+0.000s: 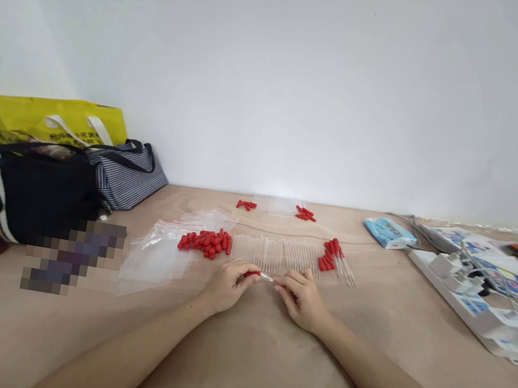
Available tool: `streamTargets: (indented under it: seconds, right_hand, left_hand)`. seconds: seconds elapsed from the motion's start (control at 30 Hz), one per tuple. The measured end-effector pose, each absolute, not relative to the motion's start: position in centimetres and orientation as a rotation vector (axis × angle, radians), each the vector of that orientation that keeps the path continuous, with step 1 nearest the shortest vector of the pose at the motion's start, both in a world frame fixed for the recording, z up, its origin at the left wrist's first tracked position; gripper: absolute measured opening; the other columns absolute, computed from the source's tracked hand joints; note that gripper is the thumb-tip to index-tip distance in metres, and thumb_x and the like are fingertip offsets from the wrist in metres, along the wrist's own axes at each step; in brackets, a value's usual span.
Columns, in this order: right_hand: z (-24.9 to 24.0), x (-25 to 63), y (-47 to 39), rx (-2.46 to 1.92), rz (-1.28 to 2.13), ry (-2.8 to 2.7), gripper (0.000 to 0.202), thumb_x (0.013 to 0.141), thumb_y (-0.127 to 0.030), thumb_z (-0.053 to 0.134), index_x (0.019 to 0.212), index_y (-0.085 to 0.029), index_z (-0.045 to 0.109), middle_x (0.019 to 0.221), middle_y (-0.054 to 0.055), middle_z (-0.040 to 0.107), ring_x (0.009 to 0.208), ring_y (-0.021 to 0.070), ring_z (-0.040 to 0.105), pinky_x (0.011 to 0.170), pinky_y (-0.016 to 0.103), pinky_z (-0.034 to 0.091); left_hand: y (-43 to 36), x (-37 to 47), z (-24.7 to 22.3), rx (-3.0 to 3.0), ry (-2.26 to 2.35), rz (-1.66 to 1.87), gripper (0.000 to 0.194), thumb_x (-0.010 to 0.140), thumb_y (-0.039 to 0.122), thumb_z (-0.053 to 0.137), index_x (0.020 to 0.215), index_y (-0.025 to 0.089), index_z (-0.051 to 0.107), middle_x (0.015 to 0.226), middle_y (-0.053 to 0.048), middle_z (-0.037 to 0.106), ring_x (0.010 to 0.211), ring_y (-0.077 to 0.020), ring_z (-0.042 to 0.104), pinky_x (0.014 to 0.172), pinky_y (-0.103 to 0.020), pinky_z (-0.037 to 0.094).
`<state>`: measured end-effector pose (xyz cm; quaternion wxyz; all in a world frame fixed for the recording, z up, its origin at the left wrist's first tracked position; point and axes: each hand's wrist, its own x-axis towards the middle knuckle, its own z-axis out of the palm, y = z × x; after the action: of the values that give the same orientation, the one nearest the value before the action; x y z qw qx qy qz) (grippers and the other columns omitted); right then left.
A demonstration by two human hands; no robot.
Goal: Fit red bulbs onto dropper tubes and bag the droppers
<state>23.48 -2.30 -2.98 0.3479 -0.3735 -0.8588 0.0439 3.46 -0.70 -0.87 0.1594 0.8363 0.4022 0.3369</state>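
In front of me, my left hand (230,285) pinches a red rubber bulb (251,273) between its fingertips. My right hand (303,299) is closed on a thin glass dropper tube (267,277), whose end meets the bulb; how far in it sits is too small to tell. Just beyond my hands lie rows of clear glass tubes (257,250). A pile of red bulbs (208,243) is to their left. On their right are a few loose red bulbs (326,262) and several droppers (346,271) with red bulbs fitted on their ends.
Clear plastic bags (159,257) lie left of the bulbs. Near the wall are more red bulbs (305,214) and tubes (281,207). Black (50,195) and striped bags (127,175) stand left; a tissue pack (389,233) and a power strip (474,303) with cables are right.
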Motion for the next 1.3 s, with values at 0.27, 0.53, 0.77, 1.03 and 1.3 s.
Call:
streamTargets:
  seconds: [0.27,0.53,0.77,1.03,1.3]
  right_hand:
    - [-2.4,23.8,-2.4,-0.913,-0.054,-2.307,0.020,0.084,-0.016,0.040,0.089,-0.019,0.059,0.075,0.001,0.060,0.063,0.0109,0.046,0.065,0.030,0.021]
    - [-2.5,23.0,-2.5,-0.920,-0.092,-2.284,0.023,0.084,-0.015,0.035,0.080,-0.016,0.058,0.069,0.002,0.056,0.060,0.0117,0.039,0.063,0.029,0.020]
    - [-2.8,22.7,-2.4,-0.914,-0.033,-2.291,0.026,0.086,-0.017,0.032,0.078,-0.015,0.056,0.068,0.003,0.055,0.060,0.0118,0.041,0.063,0.028,0.021]
    - [-1.5,22.3,-2.2,-1.011,-0.062,-2.362,0.022,0.086,-0.020,0.037,0.084,-0.017,0.058,0.074,0.003,0.058,0.070,0.0138,0.045,0.064,0.028,0.022]
    - [-0.7,25.2,-1.1,-1.330,-0.066,-2.081,0.022,0.081,-0.023,0.042,0.086,-0.020,0.063,0.079,0.004,0.063,0.076,0.0162,0.051,0.069,0.030,0.026]
  left_hand:
    - [-1.0,3.3,-1.2,2.598,1.003,0.908,0.018,0.084,0.024,0.045,0.077,0.016,0.059,0.071,-0.002,0.061,0.071,-0.0153,0.052,0.071,-0.029,0.038]
    - [-1.1,3.5,-1.2,2.697,0.910,0.884,0.020,0.085,0.024,0.042,0.075,0.015,0.057,0.068,-0.003,0.059,0.069,-0.0152,0.050,0.072,-0.031,0.037]
    - [-1.2,3.5,-1.2,2.733,0.866,0.866,0.020,0.085,0.022,0.041,0.074,0.015,0.056,0.070,-0.003,0.060,0.070,-0.0153,0.050,0.073,-0.031,0.036]
    - [-1.1,3.4,-0.8,2.623,1.009,0.925,0.020,0.085,0.025,0.041,0.078,0.017,0.058,0.073,-0.003,0.062,0.073,-0.0160,0.052,0.072,-0.031,0.038]
    - [-0.8,3.0,-0.9,2.425,1.258,1.040,0.035,0.080,0.024,0.049,0.115,0.021,0.045,0.103,-0.006,0.054,0.094,-0.0192,0.050,0.082,-0.034,0.041]
